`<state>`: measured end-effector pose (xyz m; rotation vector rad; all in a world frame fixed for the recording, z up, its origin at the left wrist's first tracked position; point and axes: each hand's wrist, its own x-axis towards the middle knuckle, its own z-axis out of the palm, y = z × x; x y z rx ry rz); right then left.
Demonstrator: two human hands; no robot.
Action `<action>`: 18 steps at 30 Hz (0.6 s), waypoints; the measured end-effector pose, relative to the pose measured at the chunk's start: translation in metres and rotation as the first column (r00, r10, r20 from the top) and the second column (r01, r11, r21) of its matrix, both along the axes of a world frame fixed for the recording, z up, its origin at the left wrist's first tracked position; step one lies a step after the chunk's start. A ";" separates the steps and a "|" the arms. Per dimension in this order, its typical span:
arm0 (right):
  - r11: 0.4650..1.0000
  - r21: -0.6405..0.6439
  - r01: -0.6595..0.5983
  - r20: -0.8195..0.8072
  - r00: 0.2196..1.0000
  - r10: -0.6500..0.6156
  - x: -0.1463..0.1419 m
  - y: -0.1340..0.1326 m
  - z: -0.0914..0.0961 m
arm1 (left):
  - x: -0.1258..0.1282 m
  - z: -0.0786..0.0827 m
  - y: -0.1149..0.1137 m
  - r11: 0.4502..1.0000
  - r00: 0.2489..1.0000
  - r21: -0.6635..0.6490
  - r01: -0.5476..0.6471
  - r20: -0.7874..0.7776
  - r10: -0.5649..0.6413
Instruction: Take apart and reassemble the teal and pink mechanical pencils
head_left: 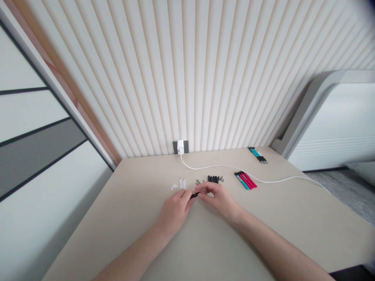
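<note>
My left hand (176, 207) is closed around a short black pen part (194, 195), which sticks out to the right between thumb and forefinger. The fingertips of my right hand (215, 198) pinch together at that part's right end; whatever small thing lies between them is hidden. Just beyond the hands are several black pen parts (213, 179) in a row, with small grey metal pieces (221, 179) beside them. More little metal pieces (198, 182) lie behind my fingers. To the left are thin white refill-like sticks (182, 183) and small white tapered pieces (174, 186).
Red and teal pen barrels (246, 180) lie in a row to the right. Farther back, several teal and black pens (258, 155) rest near the wall. A white cable (216, 166) runs across the table (146, 171) from a charger (180, 147) plugged into the wall.
</note>
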<state>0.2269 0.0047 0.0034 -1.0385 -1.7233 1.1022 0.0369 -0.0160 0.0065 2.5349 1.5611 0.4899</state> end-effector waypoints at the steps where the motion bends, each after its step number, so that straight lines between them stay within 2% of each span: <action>1: 1.000 0.003 0.011 0.006 1.000 -0.011 0.000 0.000 -0.001 | 0.000 -0.001 0.000 1.000 1.000 0.005 0.001 0.024 -0.001; 6: 0.996 0.022 0.088 0.081 0.993 -0.090 0.002 0.005 -0.005 | -0.003 -0.011 0.005 0.998 0.976 0.062 0.029 0.213 -0.041; 9: 0.993 0.001 0.115 0.104 0.988 -0.114 0.003 0.007 -0.007 | -0.005 -0.014 0.008 0.997 0.964 0.062 0.052 0.256 -0.066; 13: 0.994 0.012 0.105 0.141 0.984 -0.105 0.002 0.005 -0.008 | -0.007 -0.011 0.010 0.997 0.980 0.053 0.057 0.186 -0.066; 18: 0.997 0.070 0.034 0.234 0.971 -0.049 0.001 0.002 -0.009 | -0.008 -0.006 0.010 0.993 0.997 0.110 0.037 0.069 -0.045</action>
